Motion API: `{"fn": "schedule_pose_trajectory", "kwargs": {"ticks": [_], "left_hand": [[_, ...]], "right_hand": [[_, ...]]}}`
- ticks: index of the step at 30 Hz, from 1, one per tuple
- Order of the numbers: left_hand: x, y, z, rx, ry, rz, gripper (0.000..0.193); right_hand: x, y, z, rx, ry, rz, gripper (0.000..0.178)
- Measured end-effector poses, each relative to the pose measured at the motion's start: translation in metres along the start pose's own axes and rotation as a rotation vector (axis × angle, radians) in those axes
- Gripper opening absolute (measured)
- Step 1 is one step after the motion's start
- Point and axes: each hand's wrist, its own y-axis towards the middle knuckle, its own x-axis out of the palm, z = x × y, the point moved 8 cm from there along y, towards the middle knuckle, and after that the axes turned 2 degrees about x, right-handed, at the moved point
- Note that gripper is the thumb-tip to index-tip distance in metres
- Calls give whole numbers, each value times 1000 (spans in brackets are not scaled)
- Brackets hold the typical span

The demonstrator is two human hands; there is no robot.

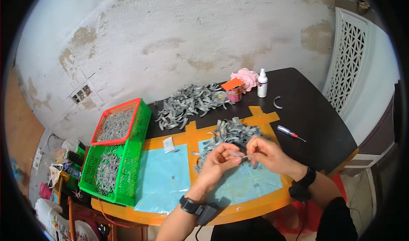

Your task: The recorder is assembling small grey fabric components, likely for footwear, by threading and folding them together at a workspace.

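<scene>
Grey strip: a small grey strip piece (242,156) sat just right of the frame's centre, pinched between both hands, above the light blue sheet.
Left hand (218,161): it came up from the lower edge, fingers closed together on the near end of the piece, probably to keep it steady.
Right hand (265,152): it entered from the lower right, thumb and forefinger clamped on the far end, so the piece was held taut between the two hands.
Near pile (228,134): loose grey strips lay heaped directly above the hands, touching the orange border, seemingly kept close so the next piece was within easy reach.
Far pile (191,101): a larger heap of the same grey strips rested on the black table (315,121), upper centre, well apart from the hands.
Blue sheets (164,177): two light blue panels taped with orange formed the work surface at lower centre, and tiny bits lay scattered on them.
Baskets: a red basket (116,122) stacked on a green basket (111,168) at the left, both holding small grey parts, likely sorted output.
Tools: a red-handled screwdriver (289,132) lay right of the hands, set aside; a white bottle (262,83), an orange-lidded pot (233,90) and a pink cloth (245,77) stood at the table's far edge.
Wrists: each wore a dark band.
</scene>
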Motion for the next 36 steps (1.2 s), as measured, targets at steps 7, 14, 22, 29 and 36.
{"fn": "schedule_pose_trajectory", "kwargs": {"ticks": [7,14,22,29,36], "left_hand": [[3,0,-2,-51,59,6,22],[-4,0,-7,-55,38,80,14],[4,-3,-1,-11,36,22,17],[3,-3,1,63,96,24,20],[4,-4,-2,74,94,-40,20]], "right_hand": [[-5,-1,-1,12,131,84,7],[1,-4,-3,88,216,-33,18],[-3,-1,-5,7,181,-4,11],[0,-1,-5,-3,212,-39,10],[4,-3,-8,-3,217,-90,6]]}}
